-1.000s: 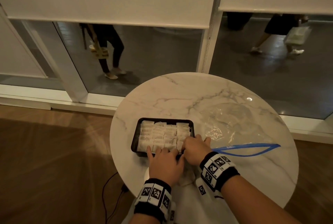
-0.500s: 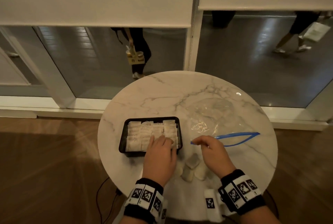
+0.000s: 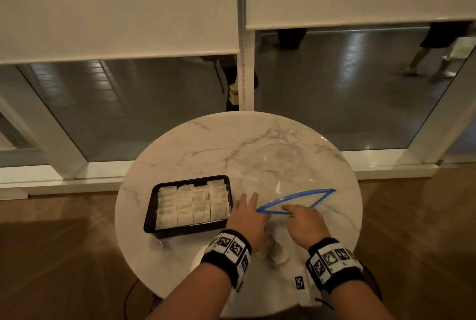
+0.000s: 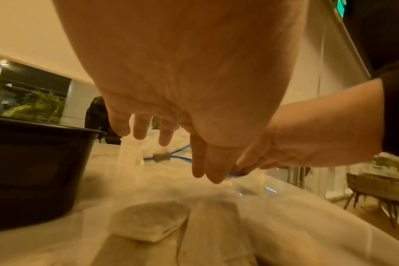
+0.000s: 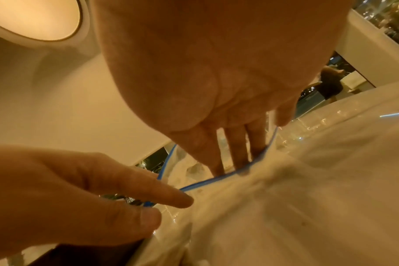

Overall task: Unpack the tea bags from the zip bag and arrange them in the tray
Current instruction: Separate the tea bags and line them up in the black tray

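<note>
Already rows of tea bags point(image 3: 192, 204) in tray point(image 3: 150, 213); zip bag point(image 3: 283, 173) agape.

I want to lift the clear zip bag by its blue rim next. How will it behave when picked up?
The zip bag will probably be floppy: its clear film lies crumpled on the marble table. It looks light, apparently nearly empty. The open blue rim bows, so it may sag from the right hand.

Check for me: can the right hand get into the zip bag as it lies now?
Probably yes. The zip bag's blue-rimmed mouth gapes open toward the person, and the right hand already has fingertips at that rim; the left hand sits beside the opening, not across it.
</note>
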